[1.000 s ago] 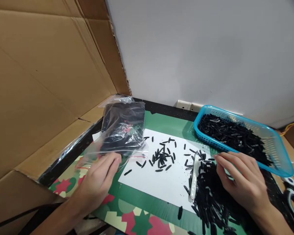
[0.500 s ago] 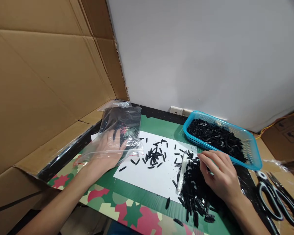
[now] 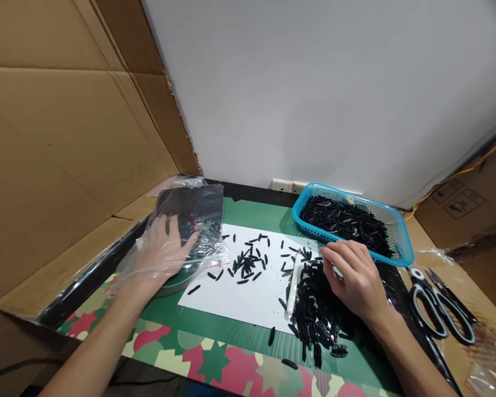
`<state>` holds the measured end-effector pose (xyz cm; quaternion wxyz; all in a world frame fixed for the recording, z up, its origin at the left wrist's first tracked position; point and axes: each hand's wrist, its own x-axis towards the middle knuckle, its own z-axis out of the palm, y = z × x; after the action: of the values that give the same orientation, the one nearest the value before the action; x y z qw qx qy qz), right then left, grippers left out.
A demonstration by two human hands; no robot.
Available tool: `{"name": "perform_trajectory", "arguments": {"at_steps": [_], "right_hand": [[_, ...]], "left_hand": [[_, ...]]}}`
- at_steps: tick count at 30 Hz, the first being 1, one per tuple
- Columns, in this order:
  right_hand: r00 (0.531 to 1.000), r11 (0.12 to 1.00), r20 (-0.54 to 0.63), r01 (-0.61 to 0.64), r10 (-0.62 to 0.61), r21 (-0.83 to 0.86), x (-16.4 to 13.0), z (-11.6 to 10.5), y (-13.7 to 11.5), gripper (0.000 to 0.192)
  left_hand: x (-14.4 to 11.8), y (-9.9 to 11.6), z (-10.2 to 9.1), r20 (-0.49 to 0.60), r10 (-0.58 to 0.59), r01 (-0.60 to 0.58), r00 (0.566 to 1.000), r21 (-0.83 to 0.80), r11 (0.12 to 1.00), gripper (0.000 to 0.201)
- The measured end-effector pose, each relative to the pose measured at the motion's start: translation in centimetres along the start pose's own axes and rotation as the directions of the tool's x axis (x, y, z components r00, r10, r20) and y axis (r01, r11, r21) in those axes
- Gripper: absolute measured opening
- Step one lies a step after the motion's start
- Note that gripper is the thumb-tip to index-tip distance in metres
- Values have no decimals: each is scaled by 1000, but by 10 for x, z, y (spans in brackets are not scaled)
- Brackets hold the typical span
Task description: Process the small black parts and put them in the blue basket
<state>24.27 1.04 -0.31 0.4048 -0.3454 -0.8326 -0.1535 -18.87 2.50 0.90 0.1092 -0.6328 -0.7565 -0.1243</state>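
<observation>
change since earlier: left hand (image 3: pixel 165 251) now deeper inside the clear plastic bag (image 3: pixel 182 231), whole palm under the film; a second ago it sat at the bag's mouth, outside. Right hand (image 3: pixel 353 278) stayed on the black pile. View swung right, so the scissors are fully in frame now.
left grip: fingers spread and flat, apart, not pinching anything. Palm lies inside the bag, fingertips touching the dark pieces in it. Film drapes over the back of the hand.
right grip: fingers loosely curled, slightly apart, tips down on the pile of black pieces (image 3: pixel 318 314). Cannot tell if a piece is pinched between thumb and forefinger.
bag position: far left on the mat, against the cardboard wall (image 3: pixel 58 138), mouth toward the person, partly over the white paper's left corner.
pile position: on a second clear bag (image 3: pixel 294 281) lying flat at the right edge of the white paper (image 3: pixel 248 298), just in front of the basket.
loose pieces: small scatter of black pieces (image 3: pixel 248 262) on the paper, between the two hands; a few strays on the green mat (image 3: pixel 215 344) near the front edge.
basket: blue basket (image 3: pixel 400 242) behind the right hand, holding more black pieces, close to the grey wall.
scissors: two pairs of scissors (image 3: pixel 436 306) right of the right forearm, well apart from the hand.
</observation>
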Motion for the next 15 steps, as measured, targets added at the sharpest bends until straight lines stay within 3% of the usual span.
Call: {"name": "perform_trajectory", "arguments": {"at_steps": [6, 10, 15], "right_hand": [[1000, 1000, -17, 17, -17, -15, 2, -2, -1, 20], [1000, 1000, -21, 14, -14, 7, 2, -1, -3, 20], [1000, 999, -18, 12, -12, 37, 0, 2, -5, 18]], "left_hand": [[-9, -1, 8, 73, -205, 211, 976, -80, 974, 91], [-10, 2, 15, 55, -232, 237, 971, -121, 964, 87], [4, 0, 15, 18, -182, 183, 983, -99, 978, 70]]}}
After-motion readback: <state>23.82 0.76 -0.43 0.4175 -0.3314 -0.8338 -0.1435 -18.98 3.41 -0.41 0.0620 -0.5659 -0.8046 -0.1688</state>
